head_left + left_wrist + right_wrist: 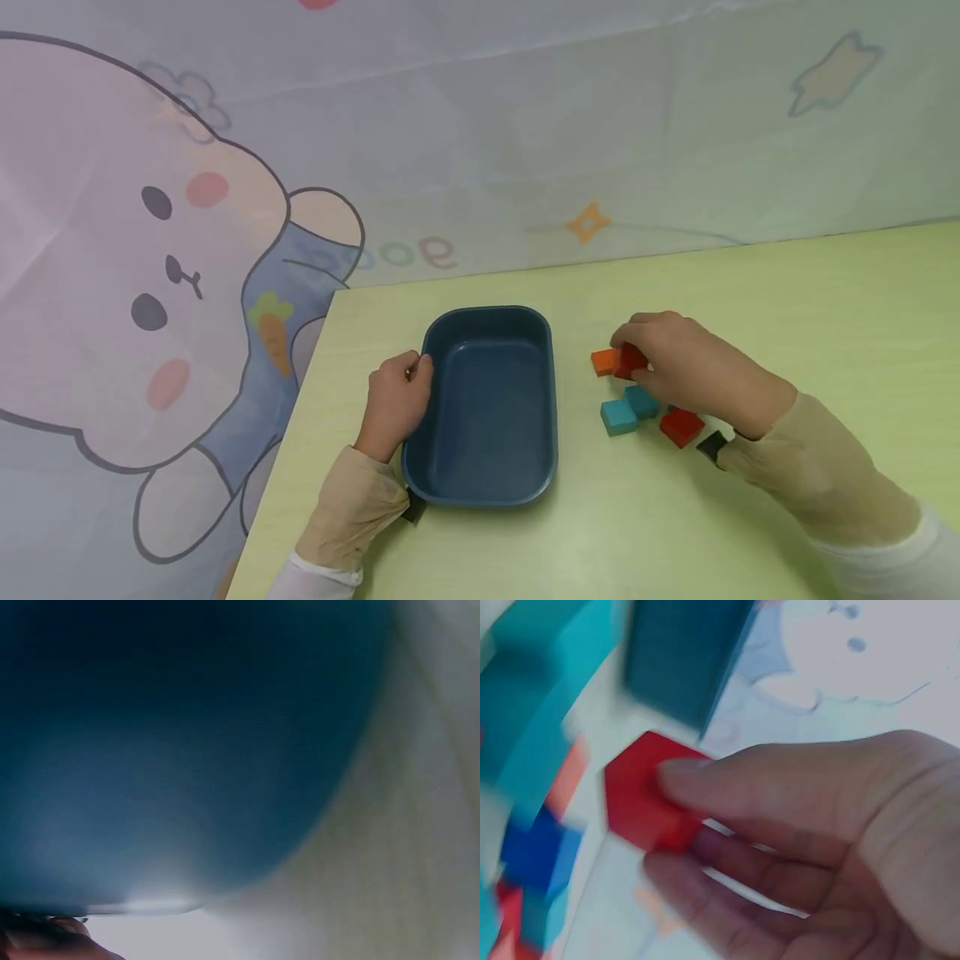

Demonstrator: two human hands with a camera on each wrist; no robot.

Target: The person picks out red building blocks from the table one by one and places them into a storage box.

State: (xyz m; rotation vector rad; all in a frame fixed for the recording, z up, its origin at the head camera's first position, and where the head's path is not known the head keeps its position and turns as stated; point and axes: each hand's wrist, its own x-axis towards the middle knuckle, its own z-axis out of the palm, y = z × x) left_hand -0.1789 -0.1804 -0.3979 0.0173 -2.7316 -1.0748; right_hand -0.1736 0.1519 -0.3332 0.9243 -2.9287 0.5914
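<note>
A dark blue rectangular tray [491,417] stands on the table, and nothing lies inside it. My left hand [395,402] grips its left rim with curled fingers; the left wrist view is filled mostly by the tray's blurred outer wall [172,787]. To the right, my right hand [686,362] pinches a red block [634,795] between thumb and fingers. An orange block [603,362] is just left of that hand. Nearer me are a light blue block [618,417], a teal block [641,402] and another red block [682,427]. The hand partly hides the pile.
In the right wrist view a dark blue block [540,851] shows among several others. The pale yellow-green table [847,333] meets a cloth backdrop [487,150] with a printed bear at its back and left edges.
</note>
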